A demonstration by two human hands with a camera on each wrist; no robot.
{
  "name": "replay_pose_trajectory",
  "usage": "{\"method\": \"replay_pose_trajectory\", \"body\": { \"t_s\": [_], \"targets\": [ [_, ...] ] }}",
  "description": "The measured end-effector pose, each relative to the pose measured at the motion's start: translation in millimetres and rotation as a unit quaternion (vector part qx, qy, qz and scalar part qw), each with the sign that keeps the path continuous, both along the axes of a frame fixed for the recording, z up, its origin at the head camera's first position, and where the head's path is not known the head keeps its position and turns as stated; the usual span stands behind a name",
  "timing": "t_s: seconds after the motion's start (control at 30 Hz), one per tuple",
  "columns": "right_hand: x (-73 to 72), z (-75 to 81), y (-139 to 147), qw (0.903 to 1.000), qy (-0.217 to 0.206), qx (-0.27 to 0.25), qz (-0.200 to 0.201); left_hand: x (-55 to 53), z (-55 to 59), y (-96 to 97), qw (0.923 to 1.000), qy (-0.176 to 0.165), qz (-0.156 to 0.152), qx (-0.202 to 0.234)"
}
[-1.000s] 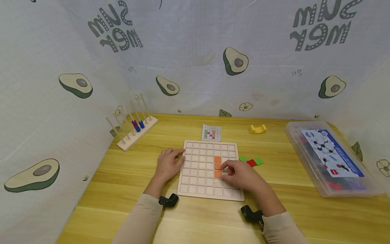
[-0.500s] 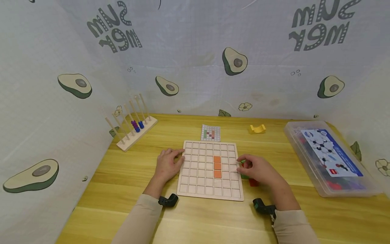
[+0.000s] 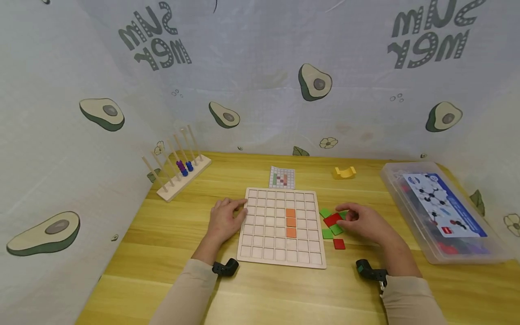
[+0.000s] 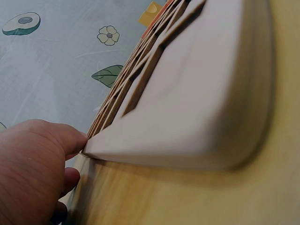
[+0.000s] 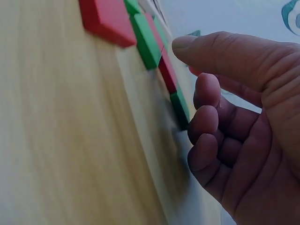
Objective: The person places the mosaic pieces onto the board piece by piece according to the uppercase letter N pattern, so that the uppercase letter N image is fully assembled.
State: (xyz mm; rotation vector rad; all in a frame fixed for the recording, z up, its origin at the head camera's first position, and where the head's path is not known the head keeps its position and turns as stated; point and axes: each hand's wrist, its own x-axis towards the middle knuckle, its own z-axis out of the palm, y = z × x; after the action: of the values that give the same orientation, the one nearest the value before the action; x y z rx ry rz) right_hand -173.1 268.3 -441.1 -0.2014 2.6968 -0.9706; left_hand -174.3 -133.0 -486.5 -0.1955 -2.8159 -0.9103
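My left hand (image 3: 225, 219) rests at the left side of a wooden grid board (image 3: 280, 262), its fingertips touching the edge. The left wrist view shows a finger (image 4: 72, 140) against the board's corner. Three orange square tiles (image 3: 290, 222) lie in one column of the grid. Right of the board, my right hand (image 3: 363, 223) is over the edge of a loose group of green tiles (image 3: 327, 234) and red tiles (image 3: 333, 220). Its thumb and index finger are apart, the other fingers loosely curled, with no tile visibly held. One red tile (image 3: 339, 244) lies nearer me.
A small pattern card (image 3: 282, 177) lies behind the board. At the back left stands a wooden peg rack (image 3: 184, 178) with purple and blue beads. A yellow curved block (image 3: 344, 173) sits at the back; a clear plastic box (image 3: 443, 212) stands at the right.
My right hand has moved right, from the orange tiles to the far side of the loose tiles. More green and red tiles show there now. The left hand stays put.
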Motion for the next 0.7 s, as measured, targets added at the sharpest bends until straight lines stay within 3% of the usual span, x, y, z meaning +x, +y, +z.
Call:
{"method": "replay_pose_trajectory", "body": {
  "t_s": [0.37, 0.7],
  "targets": [
    [-8.7, -5.8, 11.0, 0.9991, -0.042, -0.004, 0.006, 0.0, 0.5, 1.4, 1.0, -0.008, -0.004, -0.003],
    [-6.7, -4.6, 6.9, 0.9992, -0.04, 0.002, 0.003, 0.4, 2.3, 0.9, 1.0, -0.006, 0.002, 0.002]
  ]
}}
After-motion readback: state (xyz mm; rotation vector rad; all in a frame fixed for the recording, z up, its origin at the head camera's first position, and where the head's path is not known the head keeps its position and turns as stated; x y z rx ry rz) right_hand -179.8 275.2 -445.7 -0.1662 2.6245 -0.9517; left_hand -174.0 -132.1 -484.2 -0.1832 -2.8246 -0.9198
